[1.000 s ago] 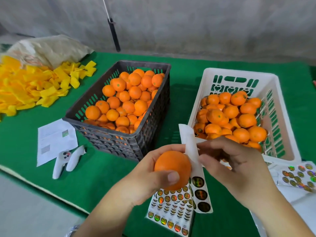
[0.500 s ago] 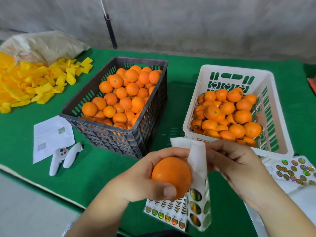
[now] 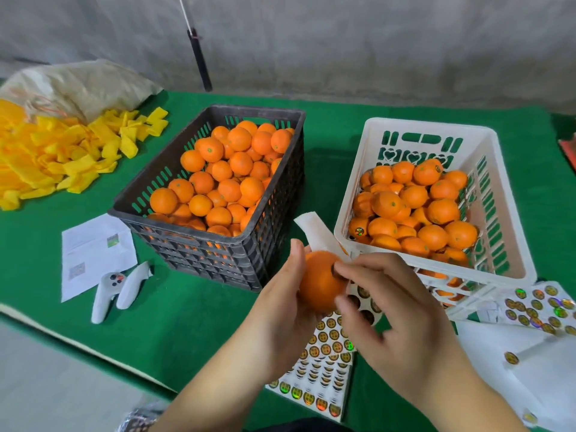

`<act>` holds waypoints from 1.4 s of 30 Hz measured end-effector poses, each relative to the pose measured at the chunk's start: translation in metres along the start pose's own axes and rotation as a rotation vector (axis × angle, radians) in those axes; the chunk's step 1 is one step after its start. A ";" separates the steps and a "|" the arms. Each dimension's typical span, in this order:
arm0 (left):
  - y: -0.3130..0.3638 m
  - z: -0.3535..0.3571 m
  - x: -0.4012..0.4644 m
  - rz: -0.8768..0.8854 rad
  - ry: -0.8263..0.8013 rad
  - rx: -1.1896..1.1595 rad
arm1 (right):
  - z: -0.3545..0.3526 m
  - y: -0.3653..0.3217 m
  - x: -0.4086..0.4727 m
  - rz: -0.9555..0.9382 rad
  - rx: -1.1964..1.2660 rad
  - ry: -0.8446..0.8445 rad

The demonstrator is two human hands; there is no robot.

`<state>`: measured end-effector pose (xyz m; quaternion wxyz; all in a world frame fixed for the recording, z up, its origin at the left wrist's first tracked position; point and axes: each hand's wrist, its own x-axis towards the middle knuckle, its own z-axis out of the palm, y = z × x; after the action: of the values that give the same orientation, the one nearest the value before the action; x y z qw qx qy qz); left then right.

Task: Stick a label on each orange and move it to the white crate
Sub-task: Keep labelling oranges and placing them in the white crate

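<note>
Holding the orange (image 3: 321, 280) in the air between the two crates, the left hand (image 3: 282, 310) wraps its fingers around the back of the fruit, so that the bare front side faces the other hand. The right hand (image 3: 392, 310) has its fingertips pinched against this front side, where a dark round label seems to be pressed on; the exact contact is blurred. A white backing strip (image 3: 314, 233) sticks up behind the fruit, probably kept there so the next label is close. The black crate (image 3: 215, 260) with unlabelled fruit stands to the left, the white crate (image 3: 358, 194) to the right, near the working hand, so the way for dropping is short. Label sheets (image 3: 321, 369) lie below the hands on the green cloth (image 3: 187, 313)
</note>
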<state>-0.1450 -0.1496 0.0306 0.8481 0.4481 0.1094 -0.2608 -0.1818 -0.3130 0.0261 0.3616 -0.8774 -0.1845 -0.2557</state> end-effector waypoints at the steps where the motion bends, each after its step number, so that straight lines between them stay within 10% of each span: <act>1: 0.000 0.001 0.000 -0.041 -0.013 -0.021 | 0.001 0.001 -0.002 0.011 -0.021 -0.058; 13: -0.001 0.007 0.015 0.189 0.121 -0.006 | -0.018 0.023 0.012 0.158 0.111 0.131; 17: 0.007 -0.006 0.022 0.227 -0.006 0.014 | -0.038 0.063 0.034 0.497 0.014 0.199; 24: 0.031 -0.028 0.047 0.140 -0.331 0.144 | 0.005 0.061 0.014 0.891 1.263 -0.169; 32: 0.117 -0.081 0.119 0.724 0.280 1.365 | 0.025 0.070 0.026 0.768 1.152 0.147; 35: 0.147 -0.118 0.162 0.337 0.305 1.766 | 0.028 0.075 0.027 0.771 1.184 0.121; 39: 0.150 -0.142 0.200 -0.640 0.039 2.221 | 0.032 0.076 0.025 0.800 1.204 0.101; 42: 0.142 -0.148 0.213 -0.930 -0.079 2.431 | 0.032 0.076 0.026 0.816 1.231 0.095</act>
<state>0.1172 -0.0368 -0.0438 -0.2645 0.8371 -0.0763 -0.4728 -0.1127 -0.3373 -0.0192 0.8621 -0.5028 0.0623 0.0110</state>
